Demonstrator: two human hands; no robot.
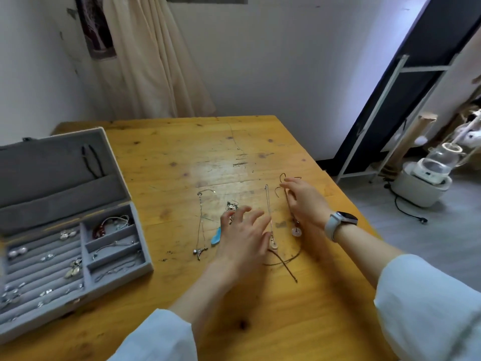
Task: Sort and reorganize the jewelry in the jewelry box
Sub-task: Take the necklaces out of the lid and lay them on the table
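An open grey jewelry box (140, 267) stands at the table's left, with rings, earrings, bracelets and chains in its compartments. On the wooden table (169, 157) lie a silver necklace (201, 225), a blue pendant (216, 237) with a metal charm (231, 206), a thin chain with a pale ring pendant (268, 204), and a brown cord necklace (282, 187) with a pink disc (296, 231). My left hand (242, 238) hovers with spread fingers over the blue pendant and the thin chain. My right hand (304, 201) rests with straight fingers on the brown cord.
A black cord (91, 160) hangs in the box's lid. A white kettle unit (426, 175) and its cable sit on the floor at the right, beside a white frame (385, 105). A curtain (148, 61) hangs behind the table.
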